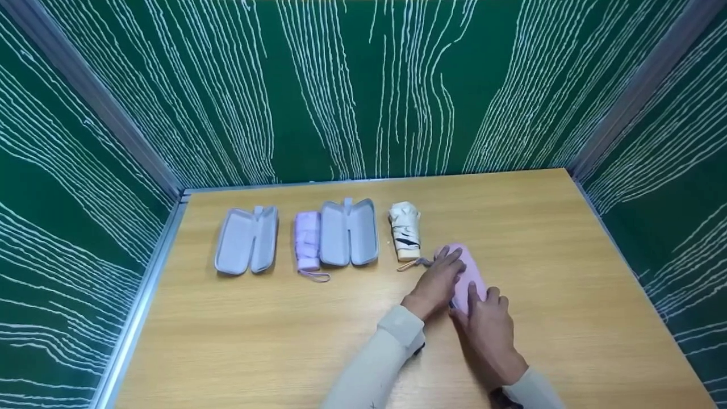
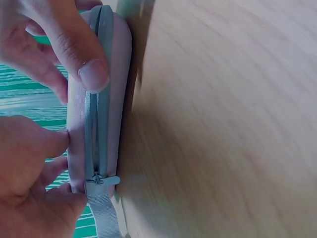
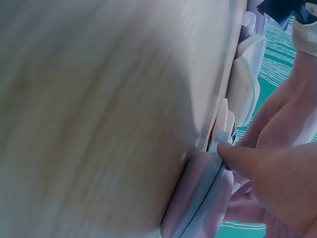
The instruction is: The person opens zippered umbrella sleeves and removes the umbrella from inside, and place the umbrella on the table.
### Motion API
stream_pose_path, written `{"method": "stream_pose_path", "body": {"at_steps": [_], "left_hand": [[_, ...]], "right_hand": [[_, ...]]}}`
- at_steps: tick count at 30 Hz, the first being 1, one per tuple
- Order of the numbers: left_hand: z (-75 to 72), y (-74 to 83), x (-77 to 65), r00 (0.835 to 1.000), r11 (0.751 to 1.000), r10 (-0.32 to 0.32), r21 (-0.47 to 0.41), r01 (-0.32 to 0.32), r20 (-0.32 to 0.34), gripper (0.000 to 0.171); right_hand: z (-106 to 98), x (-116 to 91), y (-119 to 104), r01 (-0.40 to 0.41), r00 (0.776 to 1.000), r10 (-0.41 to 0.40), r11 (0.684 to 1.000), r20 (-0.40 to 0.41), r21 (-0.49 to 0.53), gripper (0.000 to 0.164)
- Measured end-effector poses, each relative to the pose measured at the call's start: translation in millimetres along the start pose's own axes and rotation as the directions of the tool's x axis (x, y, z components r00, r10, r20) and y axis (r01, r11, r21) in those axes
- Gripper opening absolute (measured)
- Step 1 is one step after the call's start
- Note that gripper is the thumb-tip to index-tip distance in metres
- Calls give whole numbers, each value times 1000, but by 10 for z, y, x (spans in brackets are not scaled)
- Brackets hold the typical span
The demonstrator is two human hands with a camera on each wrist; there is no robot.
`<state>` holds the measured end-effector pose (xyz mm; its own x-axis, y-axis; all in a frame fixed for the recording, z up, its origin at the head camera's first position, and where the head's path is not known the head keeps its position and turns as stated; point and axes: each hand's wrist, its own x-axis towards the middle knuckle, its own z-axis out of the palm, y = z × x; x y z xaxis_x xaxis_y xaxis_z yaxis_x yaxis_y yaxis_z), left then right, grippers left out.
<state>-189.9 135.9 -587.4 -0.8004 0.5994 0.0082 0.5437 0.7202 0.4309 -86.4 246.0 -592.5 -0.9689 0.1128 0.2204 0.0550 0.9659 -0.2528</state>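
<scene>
A pink zip case (image 1: 468, 274) lies slantwise on the table beneath both hands, its two halves together. My left hand (image 1: 438, 279) holds its far end, fingers across the top. With my right hand (image 1: 493, 326) I grip the near end; in the left wrist view the right thumb (image 2: 94, 74) lies against the grey zip band (image 2: 103, 129). The zip pull (image 2: 106, 180) sits at the end with the grey strap (image 2: 105, 210). In the right wrist view the rounded end of the case shows below the right hand's thumb (image 3: 233, 154).
A folded cream umbrella (image 1: 405, 227) lies just left of the pink case. Farther left are an open grey case (image 1: 363, 230), a folded lilac umbrella (image 1: 308, 238) touching it, and another open grey case (image 1: 235, 241). Green walls with white lines stand behind the table (image 1: 255, 341).
</scene>
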Motion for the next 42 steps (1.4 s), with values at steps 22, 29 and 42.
{"method": "stream_pose_path", "body": {"at_steps": [22,29,42], "left_hand": [[70,92,-84,997,987,-5,160,17,-71,45],[183,273,-238,981,969,-32,234,78,-194,47],[282,463,-415,953,985,-155,38,171,-259,50]], "right_hand": [[16,3,-56,36,997,-34,999,-65,27,64],[-117,48,92,-37,994,21,986,106,160,61],[-198,126,376,-164,943,9,882,333,442,83]]}}
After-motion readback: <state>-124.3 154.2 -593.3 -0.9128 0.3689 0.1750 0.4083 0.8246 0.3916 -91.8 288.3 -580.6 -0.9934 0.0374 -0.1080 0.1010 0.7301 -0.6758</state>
